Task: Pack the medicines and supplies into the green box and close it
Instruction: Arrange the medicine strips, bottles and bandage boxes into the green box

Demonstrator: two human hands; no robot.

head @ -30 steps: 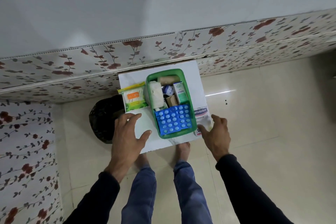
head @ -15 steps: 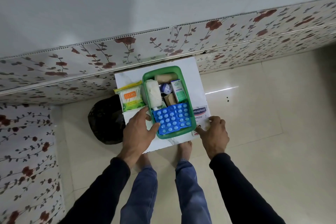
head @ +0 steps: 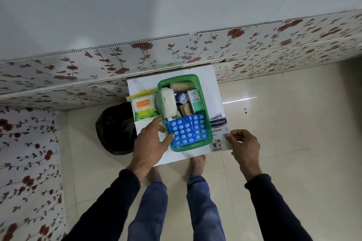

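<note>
Closest to the camera you've got the person's legs and bare feet on the cream floor tiles, standing right up against a small white table [head: 211, 88] that's pushed to the flowery wall.

Right hand [head: 243, 146] is curled around the near corner of the Hansaplast plaster pack [head: 219, 133], fingers pinching its edge. The pack lies flat on the table just beside the green box [head: 209, 123], partly hanging off the table's edge, so my guess is it's being picked up because it goes in next.

Left hand [head: 151, 141] is open, fingers spread, thumb touching the box's near-left rim by the blue blister strips [head: 187, 130]. It isn't gripping anything. Looks like it's just there to steady the box so it doesn't slide while the other hand works.

The box sits in the middle of the table with no lid on, and I can't spot a lid anywhere. It's already pretty full: the blue blisters lie flat across the near end, probably because flat stuff stacks best on top. Behind them are a white gauze roll [head: 168, 101] along the left wall, a small brown carton, a green-and-white medicine carton [head: 195, 100], a little bluish round thing I can't identify, and a tan bandage roll [head: 181, 85] across the far end.

Still outside: the Tulips cotton swab pack [head: 144, 107], on the table touching the box's left wall. So packing is mostly done, with two items and the closing left.

Off the table's left side there's a black bag [head: 115, 129] on the floor.
</note>
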